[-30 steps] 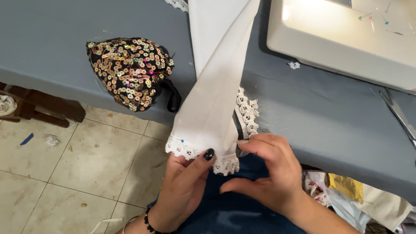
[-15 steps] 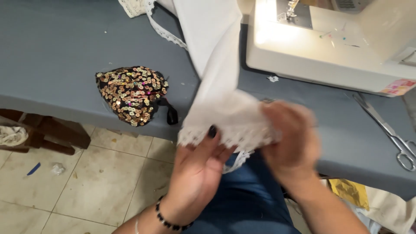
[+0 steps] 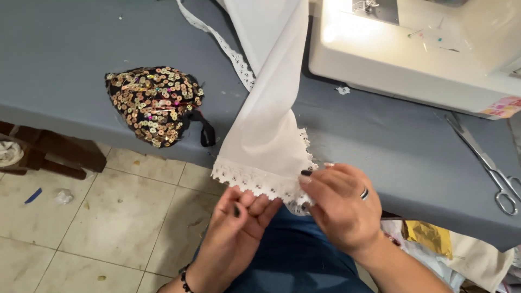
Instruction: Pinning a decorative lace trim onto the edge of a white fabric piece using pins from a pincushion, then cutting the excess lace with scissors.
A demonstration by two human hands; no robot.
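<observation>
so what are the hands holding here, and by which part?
Both hold the white fabric strip by its lace-trimmed bottom edge: the right hand pinches the right corner, and the left hand supports the hem from below with its fingers.

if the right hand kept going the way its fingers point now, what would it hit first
The right hand points left and slightly up, its fingertips already at the lace-trimmed hem of the white fabric. It would press into that first, likely then the left hand fingers beneath, though depth is unclear.
</observation>
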